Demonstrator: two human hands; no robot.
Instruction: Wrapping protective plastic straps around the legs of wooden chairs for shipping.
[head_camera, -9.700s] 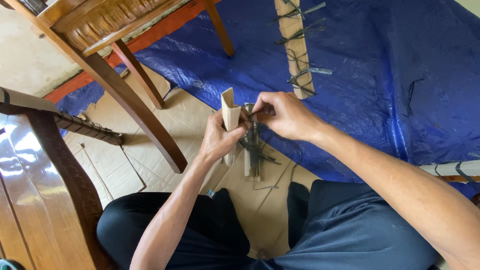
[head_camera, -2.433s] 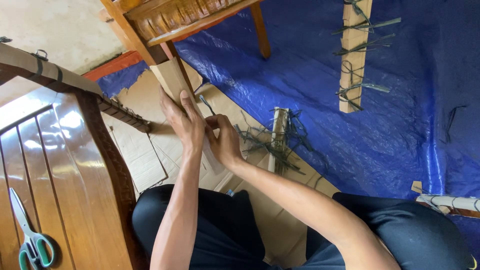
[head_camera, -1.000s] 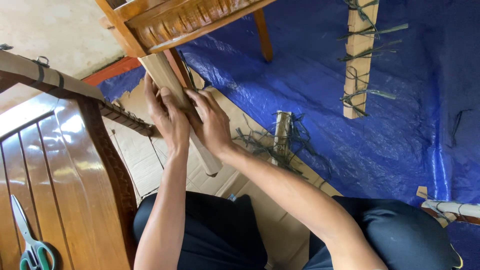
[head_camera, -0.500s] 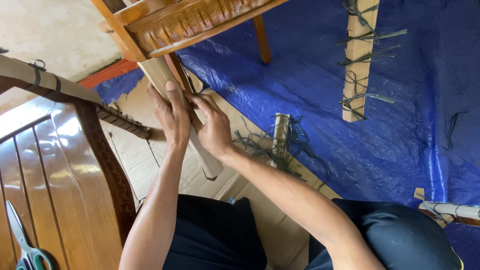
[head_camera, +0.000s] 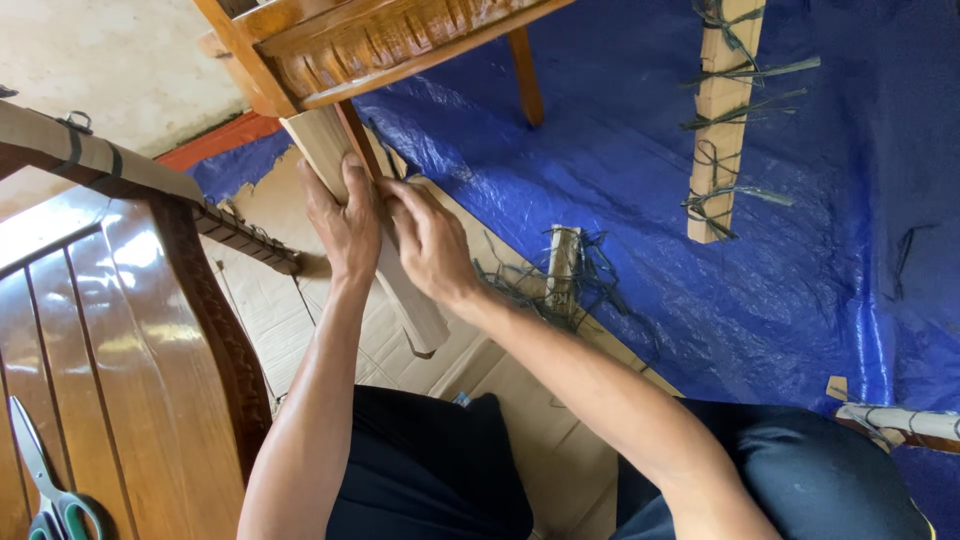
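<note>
- The pale cardboard wrap (head_camera: 400, 290) has been brought up against the wooden chair leg (head_camera: 352, 135) since a couple of seconds ago, when it was held lower over the flattened cardboard sheet (head_camera: 300, 300); it now runs from just under the chair's seat rail (head_camera: 400, 45) down past both hands.
- The left hand (head_camera: 343, 222) is pressed flat around the wrap's left side, fingers pointing up; the right hand (head_camera: 432, 240) is curled over its right side, touching the left — both closed on the wrap.
- Judged from this, the wrap is being seated round the leg and held closed, no tie yet seen on it.
- A short wrapped stick (head_camera: 562, 268) with dark straps (head_camera: 510, 290) lies just beside the right wrist, on the edge of the blue tarp (head_camera: 800, 300).
- A longer wood strip (head_camera: 725, 120) bound with straps lies well apart on the tarp.
- Green-handled scissors (head_camera: 45, 490) rest on a varnished panel (head_camera: 110, 350) at lower left — out of easy reach.
</note>
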